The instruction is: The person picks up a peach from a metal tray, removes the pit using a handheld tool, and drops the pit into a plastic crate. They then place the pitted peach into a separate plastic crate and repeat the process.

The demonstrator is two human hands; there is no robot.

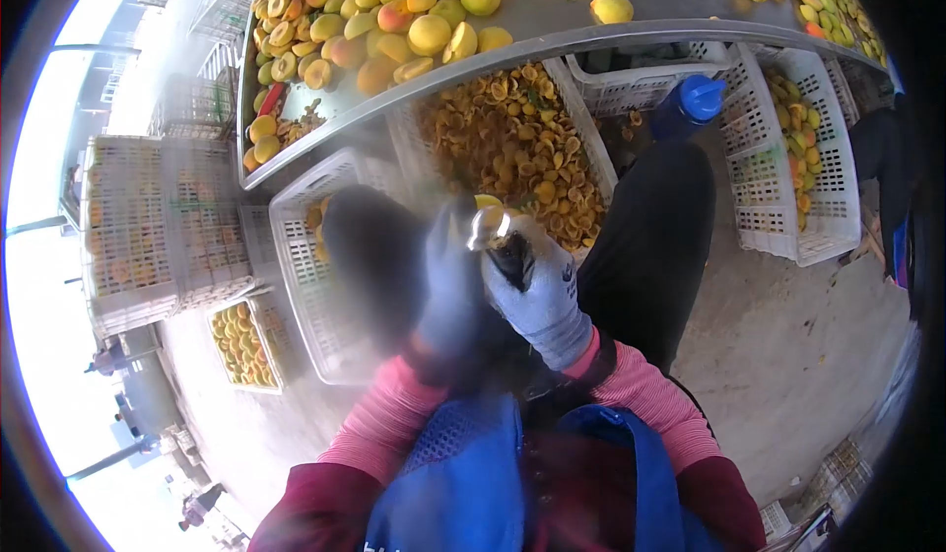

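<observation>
My right hand (544,296), in a pale grey-blue work glove, is closed around a small tool with a black handle (511,259) and a shiny curved metal end (487,227). A bit of yellow fruit (487,200) shows just beyond the metal. Close beside it, my gloved left hand (450,274) is hazy in the picture, and its fingers are hard to make out. Both hands are over my lap, between my knees. Below and beyond them stands a white crate (594,136) full of scooped-out, brownish-yellow fruit pieces (503,148).
A metal table (552,10) carries peach-like fruit (430,34), whole and halved. White crates stand left (325,310) and right (833,158), the right one holding fruit. Near my knee is a blue bottle (690,105). Stacked crates (133,232) and a fruit-filled crate (244,345) are further left.
</observation>
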